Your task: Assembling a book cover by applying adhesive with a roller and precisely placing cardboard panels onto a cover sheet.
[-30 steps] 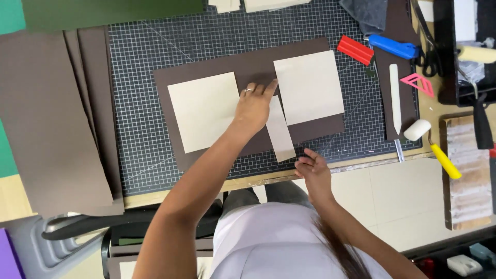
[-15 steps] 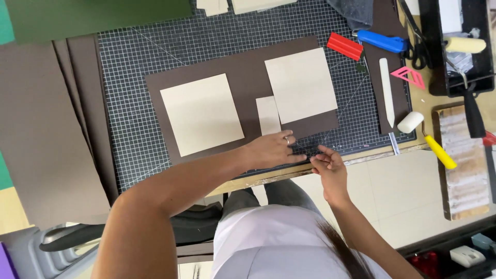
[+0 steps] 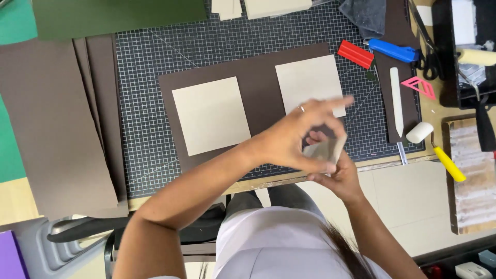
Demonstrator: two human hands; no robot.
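A dark brown sheet (image 3: 258, 77) lies on the gridded cutting mat (image 3: 144, 103). Two cream board squares rest on it, one on the left (image 3: 209, 114) and one on the right (image 3: 307, 82). Above the mat's front edge both hands hold a narrow cream board strip (image 3: 324, 150), lifted off the sheet. My left hand (image 3: 297, 135), with a ring on one finger, pinches the strip from above. My right hand (image 3: 335, 178) grips it from below. The strip is blurred and partly hidden by the fingers.
Brown sheets (image 3: 51, 119) are stacked left of the mat, and a green sheet (image 3: 119, 15) lies at the back. To the right are a red block (image 3: 355, 53), a blue knife (image 3: 392, 50), a white bone folder (image 3: 396, 101), a pink triangle (image 3: 419, 87), a yellow-handled roller (image 3: 436, 147) and scissors (image 3: 426, 46).
The narrow strip that lay between the two squares is off the brown sheet. Both hands have come together and raised it above the mat's front edge.
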